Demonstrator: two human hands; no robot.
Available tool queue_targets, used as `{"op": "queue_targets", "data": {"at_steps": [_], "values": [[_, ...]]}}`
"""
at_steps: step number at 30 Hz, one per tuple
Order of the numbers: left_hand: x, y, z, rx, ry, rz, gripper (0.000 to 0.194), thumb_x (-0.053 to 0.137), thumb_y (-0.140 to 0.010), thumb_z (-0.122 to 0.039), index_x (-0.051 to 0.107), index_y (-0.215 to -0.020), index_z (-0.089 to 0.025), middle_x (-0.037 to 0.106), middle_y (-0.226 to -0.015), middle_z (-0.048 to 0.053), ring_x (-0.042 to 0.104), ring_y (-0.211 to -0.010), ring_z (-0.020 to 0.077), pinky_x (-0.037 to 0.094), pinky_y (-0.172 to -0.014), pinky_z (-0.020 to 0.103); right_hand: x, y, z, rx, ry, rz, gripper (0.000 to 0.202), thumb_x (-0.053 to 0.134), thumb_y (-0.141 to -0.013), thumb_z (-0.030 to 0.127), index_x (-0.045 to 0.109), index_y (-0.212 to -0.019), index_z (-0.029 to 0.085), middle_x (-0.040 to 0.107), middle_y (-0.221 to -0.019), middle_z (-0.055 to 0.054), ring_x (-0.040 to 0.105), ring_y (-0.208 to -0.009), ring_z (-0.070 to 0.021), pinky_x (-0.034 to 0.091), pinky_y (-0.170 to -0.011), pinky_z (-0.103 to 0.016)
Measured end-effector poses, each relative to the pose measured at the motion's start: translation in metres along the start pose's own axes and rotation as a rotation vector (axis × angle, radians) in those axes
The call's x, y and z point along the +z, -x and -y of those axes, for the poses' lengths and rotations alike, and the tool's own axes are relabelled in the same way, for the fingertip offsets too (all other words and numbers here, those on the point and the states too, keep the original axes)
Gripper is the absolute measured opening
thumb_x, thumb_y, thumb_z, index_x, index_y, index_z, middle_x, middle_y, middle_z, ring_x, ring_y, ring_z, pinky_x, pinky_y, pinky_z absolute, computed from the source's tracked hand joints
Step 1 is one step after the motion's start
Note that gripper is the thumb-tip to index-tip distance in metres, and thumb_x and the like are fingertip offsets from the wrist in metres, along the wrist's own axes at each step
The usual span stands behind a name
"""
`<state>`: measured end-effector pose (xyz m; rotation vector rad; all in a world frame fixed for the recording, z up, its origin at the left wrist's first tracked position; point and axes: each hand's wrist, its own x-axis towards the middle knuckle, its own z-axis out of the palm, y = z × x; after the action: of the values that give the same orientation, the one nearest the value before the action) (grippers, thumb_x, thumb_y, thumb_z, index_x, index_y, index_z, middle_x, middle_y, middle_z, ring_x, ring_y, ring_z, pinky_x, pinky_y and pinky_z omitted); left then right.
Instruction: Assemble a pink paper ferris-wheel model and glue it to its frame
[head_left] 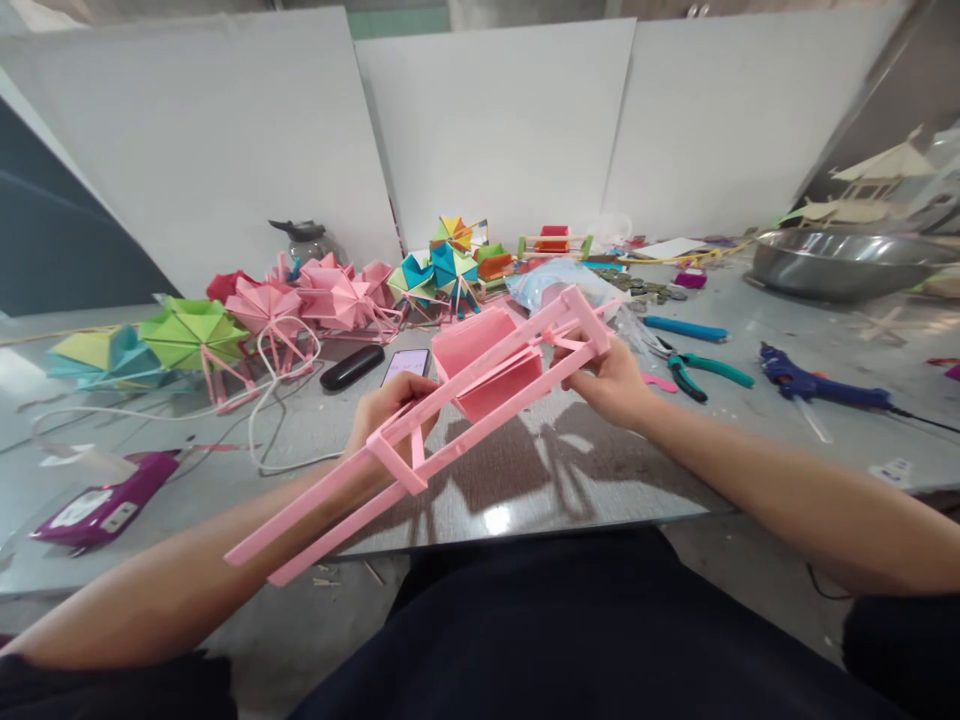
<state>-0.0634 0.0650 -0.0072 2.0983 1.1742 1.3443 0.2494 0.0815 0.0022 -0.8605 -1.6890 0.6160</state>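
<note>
A pink model cart (480, 425) with two long shafts, crossbars and a box-like body of folded sheets is held up above the table's front edge. It tilts, with the shaft ends low at left and the other end high at right. My left hand (396, 405) grips it from behind near the body, its fingers partly hidden by the rails. Around the far right end, my right hand (604, 380) is closed on the frame by the upright piece. The cart's shadow falls on the grey table (480, 500) below.
Several folded-paper models, pink (270, 310) and green (195, 335), stand at back left. A black case (352, 368), phone (409, 365) and purple power strip (112, 505) lie left. At right are pliers (697, 370), a blue glue gun (825, 385) and a steel basin (847, 262).
</note>
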Motion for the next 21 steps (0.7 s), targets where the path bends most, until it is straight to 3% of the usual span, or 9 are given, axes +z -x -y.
{"op": "queue_targets", "data": {"at_steps": [4, 6, 8, 12, 16, 21], "values": [[0.000, 0.001, -0.007, 0.000, -0.036, -0.077, 0.011, 0.069, -0.092, -0.029, 0.067, -0.085, -0.021, 0.059, -0.067, -0.004, 0.050, -0.064, 0.0128, 0.040, -0.060, 0.027, -0.002, 0.009, -0.003, -0.170, 0.325, -0.001, 0.022, 0.073, -0.094, 0.044, 0.068, -0.081, 0.026, 0.060, -0.066, -0.001, 0.052, -0.063, -0.0184, 0.044, -0.063, -0.035], [0.000, 0.001, -0.011, -0.008, -0.038, -0.096, 0.011, 0.069, -0.092, -0.028, 0.067, -0.084, -0.021, 0.058, -0.065, -0.005, 0.048, -0.063, 0.0122, 0.039, -0.060, 0.027, -0.002, 0.012, -0.005, -0.204, 0.443, 0.025, 0.016, 0.069, -0.096, 0.042, 0.074, -0.097, 0.027, 0.062, -0.066, -0.001, 0.054, -0.062, -0.0196, 0.044, -0.066, -0.036], [0.000, 0.000, -0.013, -0.014, -0.031, -0.107, 0.011, 0.069, -0.091, -0.028, 0.067, -0.083, -0.021, 0.057, -0.064, -0.005, 0.048, -0.062, 0.0121, 0.039, -0.060, 0.027, 0.000, 0.014, -0.007, -0.224, 0.550, 0.063, 0.027, 0.064, -0.098, 0.040, 0.075, -0.119, 0.027, 0.066, -0.069, -0.003, 0.057, -0.064, -0.0220, 0.044, -0.068, -0.038], [0.000, 0.000, -0.012, -0.023, -0.047, -0.098, 0.010, 0.070, -0.091, -0.027, 0.067, -0.082, -0.021, 0.059, -0.066, -0.005, 0.050, -0.063, 0.0126, 0.039, -0.060, 0.026, 0.006, 0.015, -0.008, -0.201, 0.719, 0.165, 0.046, 0.058, -0.099, 0.036, 0.067, -0.143, 0.025, 0.074, -0.079, -0.009, 0.059, -0.068, -0.0257, 0.040, -0.068, -0.038], [0.001, 0.001, -0.007, -0.002, -0.057, -0.123, 0.010, 0.070, -0.093, -0.027, 0.069, -0.084, -0.021, 0.061, -0.067, -0.005, 0.051, -0.063, 0.0128, 0.040, -0.060, 0.026, 0.013, 0.015, -0.007, -0.150, 0.761, 0.201, 0.055, 0.062, -0.095, 0.034, 0.062, -0.149, 0.026, 0.079, -0.093, -0.013, 0.060, -0.070, -0.0275, 0.039, -0.067, -0.039], [-0.001, 0.001, -0.007, 0.044, -0.095, -0.106, 0.005, 0.069, -0.091, -0.025, 0.071, -0.087, -0.023, 0.065, -0.068, -0.006, 0.056, -0.064, 0.0133, 0.043, -0.062, 0.026, 0.018, 0.015, -0.004, -0.172, 0.856, 0.170, 0.057, 0.060, -0.095, 0.039, 0.060, -0.150, 0.023, 0.079, -0.093, -0.014, 0.062, -0.072, -0.0291, 0.038, -0.065, -0.039]]}}
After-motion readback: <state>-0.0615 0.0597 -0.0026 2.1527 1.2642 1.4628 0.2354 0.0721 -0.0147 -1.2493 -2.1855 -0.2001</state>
